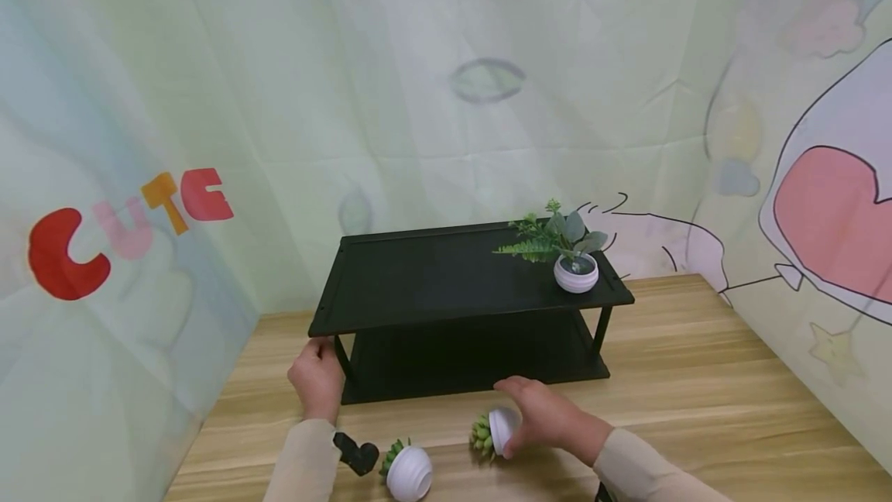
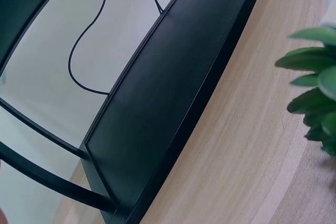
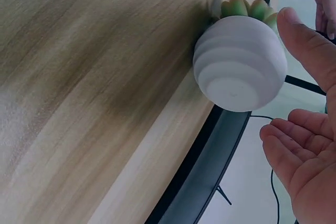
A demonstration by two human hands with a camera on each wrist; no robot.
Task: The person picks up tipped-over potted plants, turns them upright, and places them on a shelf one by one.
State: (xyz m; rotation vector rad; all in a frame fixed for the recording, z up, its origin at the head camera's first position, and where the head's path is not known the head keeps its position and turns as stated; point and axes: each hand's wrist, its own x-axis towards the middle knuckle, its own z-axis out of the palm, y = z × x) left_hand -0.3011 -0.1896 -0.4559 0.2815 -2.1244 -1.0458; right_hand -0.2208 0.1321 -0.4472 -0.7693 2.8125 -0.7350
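Note:
A two-tier black shelf [image 1: 418,277] stands on the wooden table. At its left end, my left hand [image 1: 317,379] grips it just under the top board's front corner; the fingertips are partly hidden. A small white pot with a green succulent [image 1: 503,428] lies tipped on its side in front of the shelf, plant facing left. My right hand [image 1: 550,415] is beside its base, thumb and fingers spread around the pot. In the right wrist view a gap shows between the fingers [image 3: 294,145] and the white pot [image 3: 239,64], with the thumb close to its leaves.
Another white pot with a green plant [image 1: 409,472] lies tipped near my left forearm. A potted fern arrangement [image 1: 577,273] stands upright on the shelf's top right. Printed cloth walls [image 1: 446,138] enclose the table's back and sides. A thin black cord [image 2: 70,64] hangs behind the shelf.

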